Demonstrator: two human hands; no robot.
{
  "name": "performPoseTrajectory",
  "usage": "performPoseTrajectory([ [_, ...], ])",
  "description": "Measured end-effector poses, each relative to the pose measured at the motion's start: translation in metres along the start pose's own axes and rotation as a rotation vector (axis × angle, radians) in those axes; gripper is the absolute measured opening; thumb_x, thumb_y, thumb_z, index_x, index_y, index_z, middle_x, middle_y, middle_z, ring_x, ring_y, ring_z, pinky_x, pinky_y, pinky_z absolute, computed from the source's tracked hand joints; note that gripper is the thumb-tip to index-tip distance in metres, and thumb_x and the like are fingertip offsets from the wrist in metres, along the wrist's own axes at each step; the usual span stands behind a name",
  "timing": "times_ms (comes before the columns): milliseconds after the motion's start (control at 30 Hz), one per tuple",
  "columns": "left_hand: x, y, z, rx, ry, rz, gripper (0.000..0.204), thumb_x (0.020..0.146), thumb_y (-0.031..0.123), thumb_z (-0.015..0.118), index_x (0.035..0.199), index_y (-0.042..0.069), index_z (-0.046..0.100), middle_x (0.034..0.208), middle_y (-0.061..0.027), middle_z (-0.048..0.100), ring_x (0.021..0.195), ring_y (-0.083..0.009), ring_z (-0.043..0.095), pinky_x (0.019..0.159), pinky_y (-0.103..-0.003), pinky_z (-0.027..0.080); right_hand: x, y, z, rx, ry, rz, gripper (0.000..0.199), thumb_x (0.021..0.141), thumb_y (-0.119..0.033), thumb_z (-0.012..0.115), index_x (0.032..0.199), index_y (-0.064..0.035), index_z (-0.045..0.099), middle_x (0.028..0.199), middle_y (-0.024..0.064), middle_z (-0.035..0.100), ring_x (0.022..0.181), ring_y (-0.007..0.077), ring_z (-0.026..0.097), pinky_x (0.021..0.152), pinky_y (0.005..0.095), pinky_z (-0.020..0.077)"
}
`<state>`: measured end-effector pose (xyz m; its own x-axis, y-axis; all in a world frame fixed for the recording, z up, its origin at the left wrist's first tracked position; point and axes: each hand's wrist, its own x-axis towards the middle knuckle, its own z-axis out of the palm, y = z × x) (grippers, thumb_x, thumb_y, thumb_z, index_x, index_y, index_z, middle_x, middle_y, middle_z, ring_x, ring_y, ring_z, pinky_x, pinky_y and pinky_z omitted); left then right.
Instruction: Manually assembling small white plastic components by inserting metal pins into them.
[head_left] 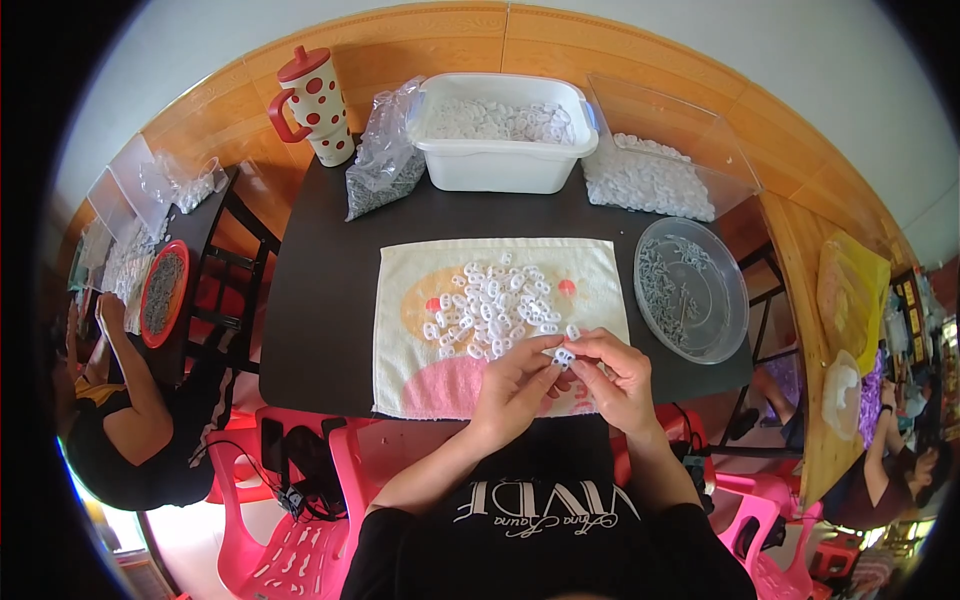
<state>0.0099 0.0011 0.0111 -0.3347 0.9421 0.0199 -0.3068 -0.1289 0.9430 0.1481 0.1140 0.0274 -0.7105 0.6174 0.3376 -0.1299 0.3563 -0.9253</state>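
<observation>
A small white plastic piece with two dark spots (563,356) is pinched between the fingertips of both hands, just above the near right part of a towel. My left hand (515,392) grips it from the left, and my right hand (618,382) from the right, thumbs and forefingers closed on it. Beyond them, many loose white two-holed plastic pieces (490,305) lie heaped on the cream towel with coloured prints (400,290). To the right, a round transparent tray (700,340) holds small grey parts (655,285), possibly screws.
Along the back stand a spotted tumbler (325,110), a bag of grey parts (385,170), a white tub of white pieces (500,165) and a transparent box (690,125) beside bagged white pieces (645,180). Pink chairs (300,550) flank me. Other people sit at left (140,430) and right (885,480).
</observation>
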Motion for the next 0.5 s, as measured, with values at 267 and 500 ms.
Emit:
performPoseTrajectory([
  [267,-0.0004,-0.0004,0.0,0.035,-0.009,-0.02,0.035,0.101,-0.001,0.053,0.135,-0.002,0.053,0.091,-0.0067,0.069,0.078,-0.0088,0.065,0.066,-0.022,0.053,-0.0002,0.0012,0.0003,0.014,0.011,-0.018,0.027,0.085,0.016,0.06,0.109,0.0071,0.068,0.101,0.0134,0.067,0.09,0.0154,0.063,0.08,0.0246,0.0484],
  [500,0.0005,-0.0043,0.0,0.001,-0.004,0.015,0.035,0.101,-0.002,0.053,0.135,-0.002,0.053,0.091,-0.0069,0.069,0.078,-0.0093,0.066,0.066,-0.022,0.054,0.0016,0.0008,0.0001,-0.019,-0.008,-0.031,0.025,0.084,0.016,0.061,0.107,0.0073,0.069,0.097,0.0133,0.068,0.087,0.0162,0.063,0.077,0.0257,0.0488],
])
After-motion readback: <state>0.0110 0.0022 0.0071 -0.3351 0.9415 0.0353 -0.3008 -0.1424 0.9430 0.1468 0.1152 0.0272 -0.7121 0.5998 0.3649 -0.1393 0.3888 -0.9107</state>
